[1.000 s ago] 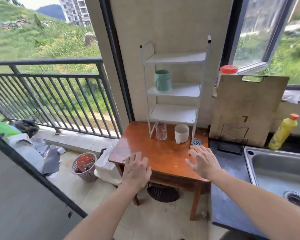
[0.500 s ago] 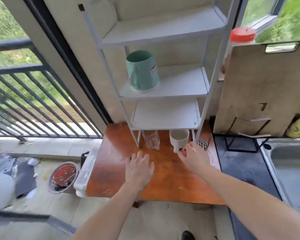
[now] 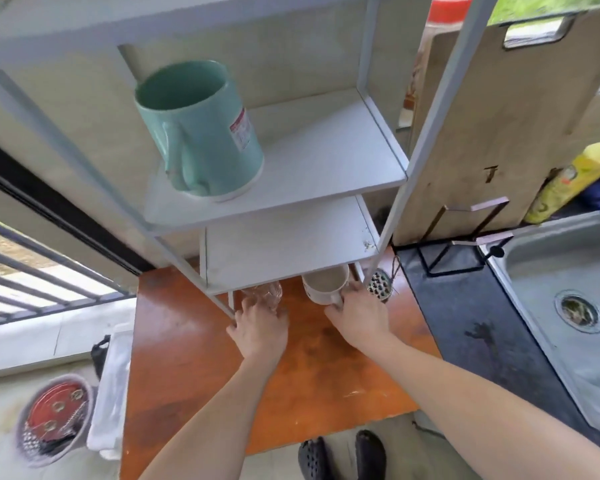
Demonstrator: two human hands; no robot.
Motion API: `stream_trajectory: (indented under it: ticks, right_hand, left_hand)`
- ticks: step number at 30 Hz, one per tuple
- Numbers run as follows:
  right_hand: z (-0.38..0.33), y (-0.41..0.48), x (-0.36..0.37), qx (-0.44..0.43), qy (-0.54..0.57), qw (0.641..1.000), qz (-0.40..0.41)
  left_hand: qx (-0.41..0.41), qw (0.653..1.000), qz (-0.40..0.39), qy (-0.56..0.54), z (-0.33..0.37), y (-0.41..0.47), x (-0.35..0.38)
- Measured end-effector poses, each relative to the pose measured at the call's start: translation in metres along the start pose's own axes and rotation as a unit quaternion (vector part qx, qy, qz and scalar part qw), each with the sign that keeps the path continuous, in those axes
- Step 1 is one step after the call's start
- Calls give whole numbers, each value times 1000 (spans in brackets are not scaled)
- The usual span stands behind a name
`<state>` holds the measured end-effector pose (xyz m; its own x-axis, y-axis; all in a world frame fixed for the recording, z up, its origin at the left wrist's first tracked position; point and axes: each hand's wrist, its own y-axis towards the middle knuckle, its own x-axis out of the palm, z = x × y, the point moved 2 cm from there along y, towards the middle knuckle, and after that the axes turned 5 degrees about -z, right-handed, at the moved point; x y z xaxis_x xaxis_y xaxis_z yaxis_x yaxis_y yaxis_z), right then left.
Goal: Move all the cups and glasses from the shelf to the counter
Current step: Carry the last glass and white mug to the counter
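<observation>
**Inspector:** State the position of each task item.

**Operator:** The green mug (image 3: 201, 129) stood upright on the middle tier of the white shelf (image 3: 326, 157), toward its left side, with nothing touching it. The clear glass (image 3: 263, 293) and the white cup (image 3: 326, 286) stood side by side on the wooden table (image 3: 326, 382), under the lowest tier and partly hidden by it; the glass was to the left of the cup.

**Inspector:** Report the left hand.

**Operator:** The left hand (image 3: 258, 329) was at the near side of the clear glass, fingers curled forward around its base. The fingertips were blurred, so whether the grip was closed could not be determined.

**Inspector:** Report the right hand.

**Operator:** The right hand (image 3: 361, 315) was against the white cup, with fingers (image 3: 336, 303) bent around the handle and the near wall. Contact was visible; a fully closed grip could not be confirmed.

**Inspector:** Surroundings?

**Operator:** The dark counter (image 3: 471, 306) adjoined the table on the right, with the steel sink (image 3: 534, 271) beyond it. A wooden cutting board (image 3: 499, 116) leaned upright behind the counter, and a yellow bottle (image 3: 568, 178) stood beside it.
</observation>
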<state>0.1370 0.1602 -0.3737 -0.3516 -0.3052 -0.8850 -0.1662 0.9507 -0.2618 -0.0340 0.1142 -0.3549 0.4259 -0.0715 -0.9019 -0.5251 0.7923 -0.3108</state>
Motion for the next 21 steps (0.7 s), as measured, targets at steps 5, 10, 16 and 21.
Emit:
stream_trajectory:
  ticks: [5, 10, 16, 21]
  right_hand:
    - [0, -5, 3, -6, 54, 998, 19]
    - [7, -17, 11, 17, 131, 991, 10]
    - [24, -52, 5, 7, 157, 986, 49]
    - [50, -92, -15, -11, 141, 988, 60]
  left_hand:
    - [-14, 994, -8, -104, -23, 2, -5]
    - [35, 983, -26, -181, -32, 1, -5]
    - [88, 975, -1, -205, -46, -16, -7]
    - [154, 968, -21, -196, -40, -45, -16]
